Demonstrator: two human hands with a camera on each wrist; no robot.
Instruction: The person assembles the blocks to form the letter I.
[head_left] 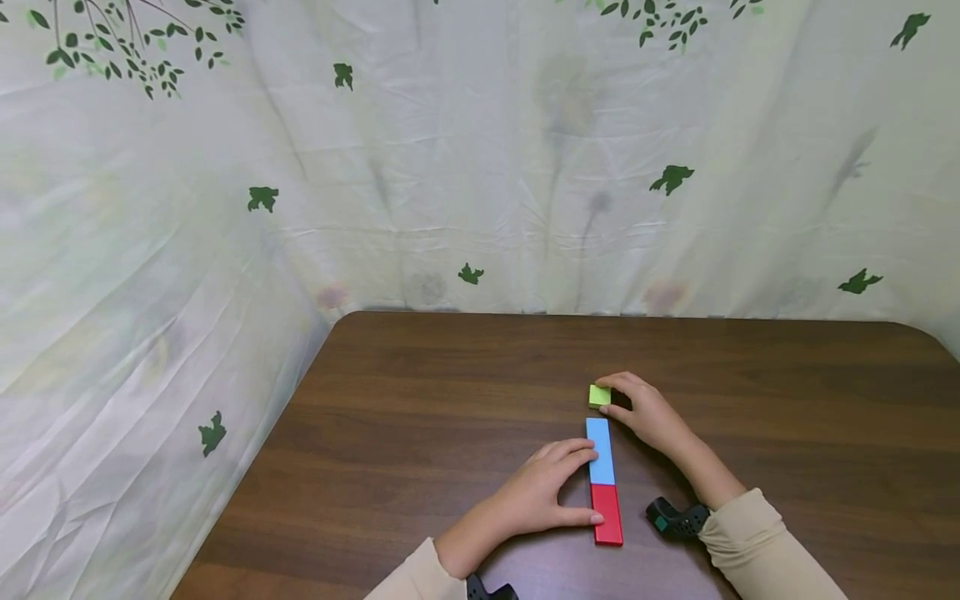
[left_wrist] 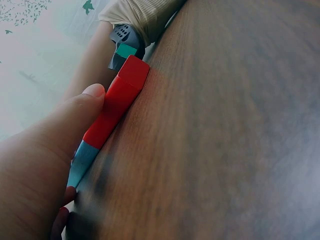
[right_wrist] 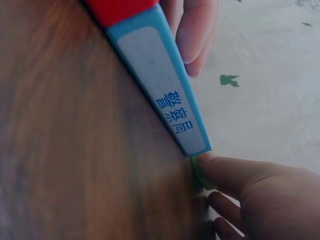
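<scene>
A blue block [head_left: 601, 454] and a red block [head_left: 607, 515] lie end to end in a line on the wooden table. In the right wrist view, the blue block's side carries a white label [right_wrist: 160, 90] with blue characters. My left hand [head_left: 536, 493] touches the left side of this row, fingertips at the blue block and thumb at the red one. Just beyond the blue block's far end, my right hand [head_left: 651, 419] pinches a small green block [head_left: 599, 396] between thumb and fingers. A narrow gap separates green from blue in the head view.
The brown table [head_left: 420, 392] stretches around the blocks to its far edge. Behind and to the left hangs a pale curtain [head_left: 487, 167] with green bird and leaf prints. A dark wrist device [head_left: 675, 518] sits at the right sleeve.
</scene>
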